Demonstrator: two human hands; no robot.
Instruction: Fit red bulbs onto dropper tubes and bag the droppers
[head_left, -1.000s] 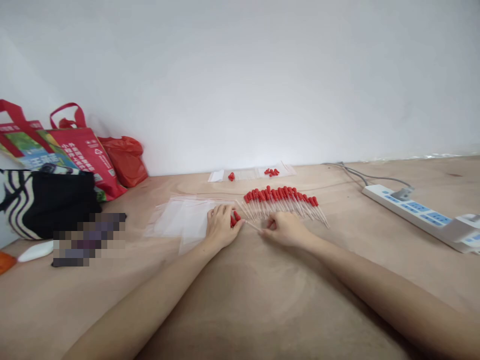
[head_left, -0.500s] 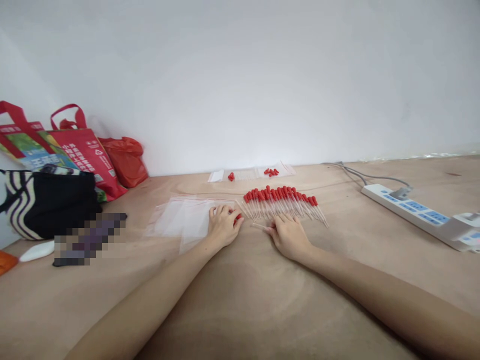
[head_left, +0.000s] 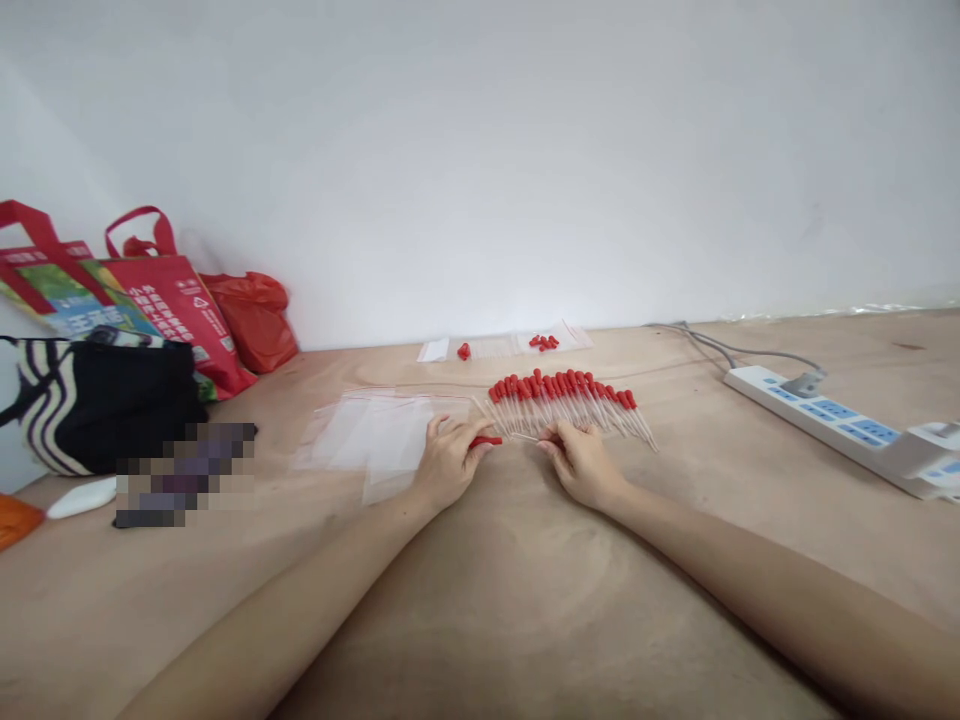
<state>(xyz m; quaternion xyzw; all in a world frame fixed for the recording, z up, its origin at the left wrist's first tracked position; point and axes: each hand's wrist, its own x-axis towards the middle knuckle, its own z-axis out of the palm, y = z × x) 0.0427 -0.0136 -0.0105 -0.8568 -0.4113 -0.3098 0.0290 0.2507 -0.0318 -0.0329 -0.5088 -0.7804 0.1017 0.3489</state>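
Between the thumb and fingers of my left hand (head_left: pixel 450 462) is a red rubber bulb (head_left: pixel 487 441), its end pointing right. My right hand (head_left: pixel 581 462) pinches a thin clear tube (head_left: pixel 525 437), which points left toward the bulb; a small gap separates the two. Just behind my hands, a fanned row of clear droppers with red bulbs (head_left: pixel 559 385) lies on the table. Flat clear plastic bags (head_left: pixel 349 435) lie to the left of and partly behind my left hand.
Near the wall, a clear bag (head_left: pixel 510 346) lies with loose red bulbs (head_left: pixel 544 342). A white power strip (head_left: pixel 817 412) with grey cables is at right. Shopping bags (head_left: pixel 180 310), a black striped bag (head_left: pixel 112 405) and a white object (head_left: pixel 82 498) stand or lie at left.
My left hand now shows the red bulb held out between its fingertips. My right hand has turned and raised the tube, bringing it in line with the bulb.
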